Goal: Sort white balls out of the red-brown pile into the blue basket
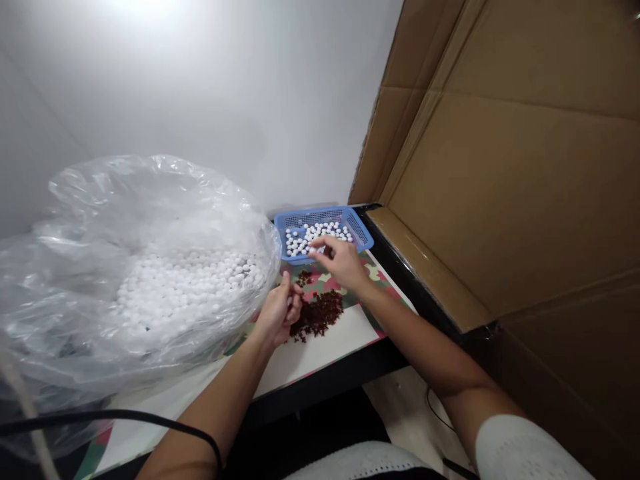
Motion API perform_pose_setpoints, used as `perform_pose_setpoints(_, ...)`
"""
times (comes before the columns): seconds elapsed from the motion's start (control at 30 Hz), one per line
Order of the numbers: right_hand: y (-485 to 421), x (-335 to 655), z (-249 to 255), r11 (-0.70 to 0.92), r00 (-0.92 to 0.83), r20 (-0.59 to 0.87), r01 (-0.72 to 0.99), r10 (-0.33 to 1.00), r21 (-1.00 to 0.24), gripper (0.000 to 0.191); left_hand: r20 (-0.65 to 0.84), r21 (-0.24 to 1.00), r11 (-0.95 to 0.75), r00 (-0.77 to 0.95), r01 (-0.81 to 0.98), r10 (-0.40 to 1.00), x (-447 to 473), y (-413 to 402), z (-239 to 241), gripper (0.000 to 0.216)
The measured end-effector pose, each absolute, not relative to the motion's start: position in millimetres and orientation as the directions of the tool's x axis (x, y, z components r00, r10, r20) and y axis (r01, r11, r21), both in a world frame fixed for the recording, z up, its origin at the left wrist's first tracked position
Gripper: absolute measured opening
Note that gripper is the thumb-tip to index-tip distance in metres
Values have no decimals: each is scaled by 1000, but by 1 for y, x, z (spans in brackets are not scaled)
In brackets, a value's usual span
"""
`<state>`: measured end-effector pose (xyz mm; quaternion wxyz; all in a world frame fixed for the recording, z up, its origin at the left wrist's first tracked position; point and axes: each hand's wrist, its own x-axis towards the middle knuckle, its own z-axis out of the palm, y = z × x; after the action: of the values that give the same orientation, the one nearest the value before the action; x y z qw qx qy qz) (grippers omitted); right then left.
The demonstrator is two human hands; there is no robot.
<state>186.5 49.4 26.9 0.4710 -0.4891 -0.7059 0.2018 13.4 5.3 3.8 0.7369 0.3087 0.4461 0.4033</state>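
Note:
My right hand [341, 262] is over the front edge of a blue plastic basket [367, 241], its thumb and fingers pinched around a small white ball [313, 251]. Several white balls [320, 230] lie inside the basket. Lower and to the left, my left hand [280, 312] is closed, with its fingers curled in; a pale bit shows between them, too small to name. Beside it, a pile of small dark reddish-brown pieces [323, 312] rests on a white sheet [345, 331].
A large clear plastic bag [150, 180] full of white balls [175, 287] stands open at the left. Tall cardboard [525, 167] rises on the right, and a pale wall [200, 100] closes off the back. A black cable [125, 417] crosses my left forearm.

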Motion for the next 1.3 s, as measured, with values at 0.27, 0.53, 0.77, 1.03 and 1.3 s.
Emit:
perform_pose_setpoints(0.27,97,226,25,521,-216,527,659,822,-542,20,-369,762,493,344,-420,864,4,10,12,29)
perform_pose_setpoints(0.53,8,233,-25,323,-293,145,780,945,-536,6,-433,716,549,343,-431,834,5,9,13,16)
perform_pose_setpoints(0.77,3,229,-35,267,-239,124,780,963,-566,7,-344,790,497,412,-359,844,5,7,0,27)
perform_pose_setpoints(1.03,0,228,-21,184,-113,146,619,983,-763,13,-338,810,477,393,-342,855,8,9,-4,28)
perform_pose_setpoints(1.3,5,191,-4,124,-101,122,13,987,-992,19,-288,827,447,426,-340,858,7,9,-8,27)
